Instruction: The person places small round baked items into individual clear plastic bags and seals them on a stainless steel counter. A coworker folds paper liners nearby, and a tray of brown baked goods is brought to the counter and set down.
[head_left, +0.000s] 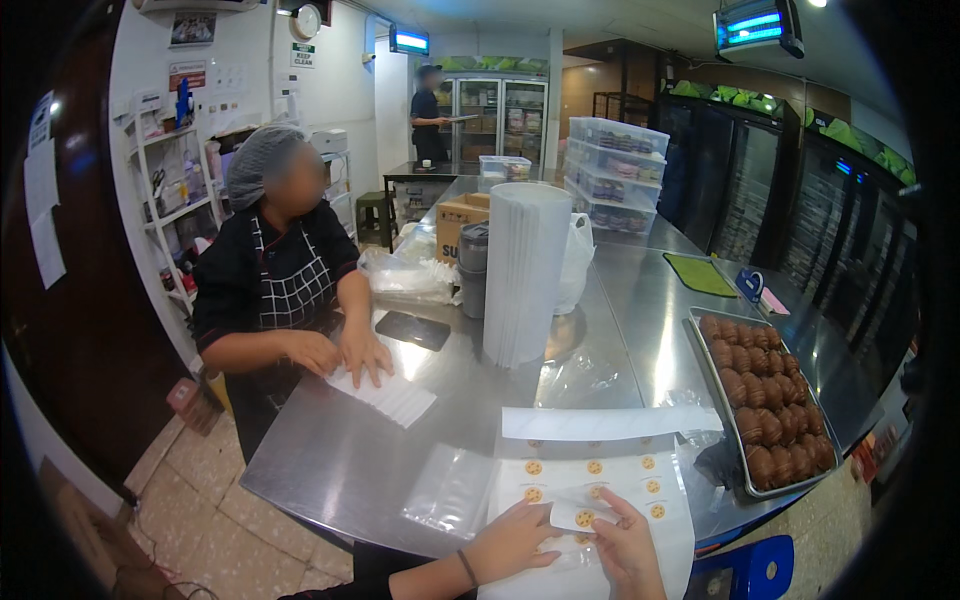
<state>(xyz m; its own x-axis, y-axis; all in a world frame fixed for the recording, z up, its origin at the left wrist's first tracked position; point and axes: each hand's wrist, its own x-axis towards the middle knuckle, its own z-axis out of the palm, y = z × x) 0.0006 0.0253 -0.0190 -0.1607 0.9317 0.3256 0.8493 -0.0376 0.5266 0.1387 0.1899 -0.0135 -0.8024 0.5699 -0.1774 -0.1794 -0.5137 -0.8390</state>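
A small white slip (570, 516) printed with a round cookie picture is between my hands, raised a little over a large white sheet (652, 544). My right hand (630, 536) grips the slip's right side, thumb in front. Fingertips of my left hand (517, 541) meet its left edge; whether they pinch it is unclear. The sheet carries rows of the same cookie print. Across its far end lies a blank white strip (607, 423). Clear plastic bags (450, 487) lie left of the sheet, partly against its edge.
At left, a co-worker (277, 247) presses white paper (397, 397) on the steel table (337, 465). A tall paper roll (527, 277) stands beyond the sheet. Right of it is a tray (718, 390) of chocolate-coated pastries (765, 397). Stacked plastic boxes (615, 176) stand farther back; a blue stool (757, 570) is below.
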